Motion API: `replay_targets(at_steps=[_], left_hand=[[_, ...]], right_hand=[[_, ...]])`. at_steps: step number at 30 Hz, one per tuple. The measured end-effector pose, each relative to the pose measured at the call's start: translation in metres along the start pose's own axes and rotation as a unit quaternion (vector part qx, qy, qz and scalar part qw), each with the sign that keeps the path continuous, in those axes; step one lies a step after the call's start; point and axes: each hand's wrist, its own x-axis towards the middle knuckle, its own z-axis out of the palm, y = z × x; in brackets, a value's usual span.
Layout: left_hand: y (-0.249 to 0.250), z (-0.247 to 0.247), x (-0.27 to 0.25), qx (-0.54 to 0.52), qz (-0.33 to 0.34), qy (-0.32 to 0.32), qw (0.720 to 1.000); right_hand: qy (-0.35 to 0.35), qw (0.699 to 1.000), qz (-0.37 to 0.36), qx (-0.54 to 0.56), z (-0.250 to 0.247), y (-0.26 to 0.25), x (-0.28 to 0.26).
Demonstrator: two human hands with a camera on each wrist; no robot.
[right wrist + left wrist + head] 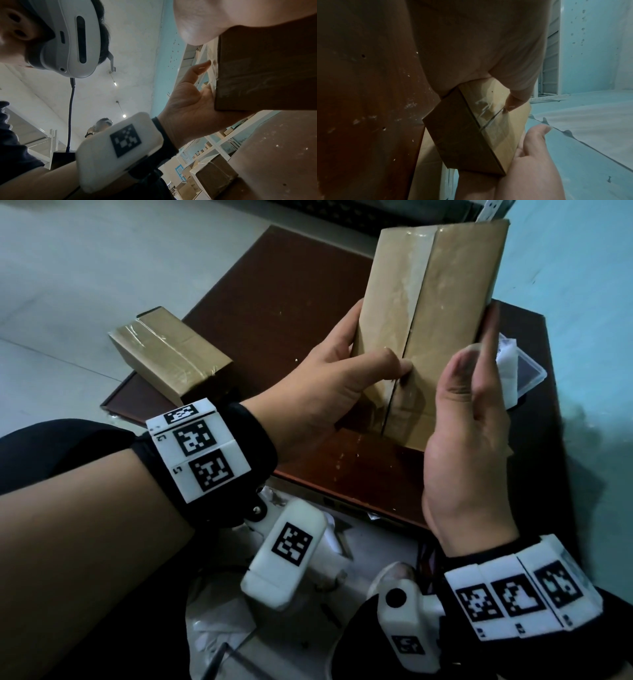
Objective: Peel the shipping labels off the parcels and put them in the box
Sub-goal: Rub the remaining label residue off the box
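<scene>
Two hands (387,402) round upright parcel (431,313)

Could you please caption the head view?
Both hands, left and right, hold a taped parcel upright above the table.

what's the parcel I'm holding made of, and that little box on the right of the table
Held parcel: brown cardboard, matte, with glossy clear tape along its seam. Small box: looks like clear, shiny plastic, judging by its see-through rim; partly hidden behind the right hand.
</scene>
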Motion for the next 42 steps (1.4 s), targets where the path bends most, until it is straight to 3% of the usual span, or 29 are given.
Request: replay_targets(at_steps=[15,20,25,42], left_hand=[[0.0001,-0.0032,0.0039,0.005,-0.028,-0.003,1.000],[0.0005,-0.0006,0.0011,0.033,-0.018,0.026,0.999],[-0.0030,-0.0011,0.0046,0.000,-0.036,0.013,0.999],[-0.0041,-0.0029,0.0035,0.039,0.011,0.020,0.999]], right_hand=[[0.006,0.998,0.007,0.054,0.0006,0.0014,0.0053],[0.009,0.997,0.029,0.073,0.0005,0.0002,0.0036],[0.011,0.996,0.018,0.082,0.0016,-0.0007,0.0039],[0.010,0.999,-0.005,0.045,0.0029,0.0018,0.0011]])
